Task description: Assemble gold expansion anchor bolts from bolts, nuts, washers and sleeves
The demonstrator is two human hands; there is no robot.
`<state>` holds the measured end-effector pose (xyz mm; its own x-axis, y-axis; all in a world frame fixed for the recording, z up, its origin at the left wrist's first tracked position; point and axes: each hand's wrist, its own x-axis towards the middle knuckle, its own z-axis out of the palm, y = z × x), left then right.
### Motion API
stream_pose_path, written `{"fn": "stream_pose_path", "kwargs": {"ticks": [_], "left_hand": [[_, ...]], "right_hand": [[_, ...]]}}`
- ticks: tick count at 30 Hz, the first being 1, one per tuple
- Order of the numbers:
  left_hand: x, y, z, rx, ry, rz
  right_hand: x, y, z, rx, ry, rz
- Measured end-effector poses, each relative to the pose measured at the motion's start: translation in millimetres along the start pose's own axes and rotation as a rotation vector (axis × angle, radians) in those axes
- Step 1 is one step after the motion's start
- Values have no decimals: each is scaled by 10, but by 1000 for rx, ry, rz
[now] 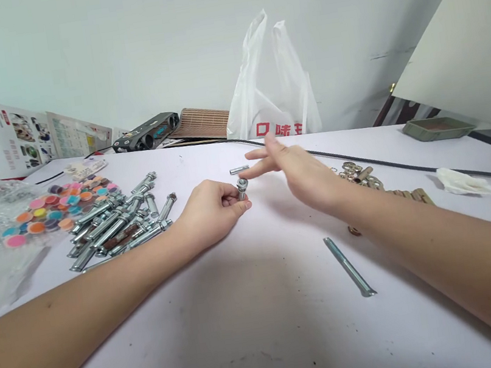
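Two bare arms reach out over the white table [245, 307]. Lying near the right arm is a long bolt [349, 267]. Out in the middle of the table, the left hand [210, 211] pinches a small metal bolt piece [242, 187] between thumb and fingers, standing up. Just beside it, the right hand [301, 172] is open with fingers spread, holding nothing. A pile of bolts [116, 225] and colored caps [53, 209] sit to the left. Washers [357, 173] lie to the right, and a white bag [273, 91] stands behind.
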<state>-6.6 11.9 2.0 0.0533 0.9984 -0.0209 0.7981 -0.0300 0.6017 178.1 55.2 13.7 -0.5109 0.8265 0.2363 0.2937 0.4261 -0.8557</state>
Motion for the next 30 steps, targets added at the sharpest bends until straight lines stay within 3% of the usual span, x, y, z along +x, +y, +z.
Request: {"fn": "stream_pose_path", "kwargs": {"ticks": [4,10,15,21,27,30], "left_hand": [[-1,-14,4,-5,-10,-11],[5,-21,2,-10,-2,12],[1,-10,-1,-23,-13,-12],[-4,-5,-4,7,1,-6],[-9,-6,-10,37,5,-13],[-11,-19,1,33,4,18]], "right_hand": [[11,69,9,73,124,20],[-16,41,30,70,-97,48],[-9,99,-55,65,114,-16],[-8,61,50,65,-145,-22],[7,139,-34,113,112,-75],[8,123,15,98,62,-69]]}}
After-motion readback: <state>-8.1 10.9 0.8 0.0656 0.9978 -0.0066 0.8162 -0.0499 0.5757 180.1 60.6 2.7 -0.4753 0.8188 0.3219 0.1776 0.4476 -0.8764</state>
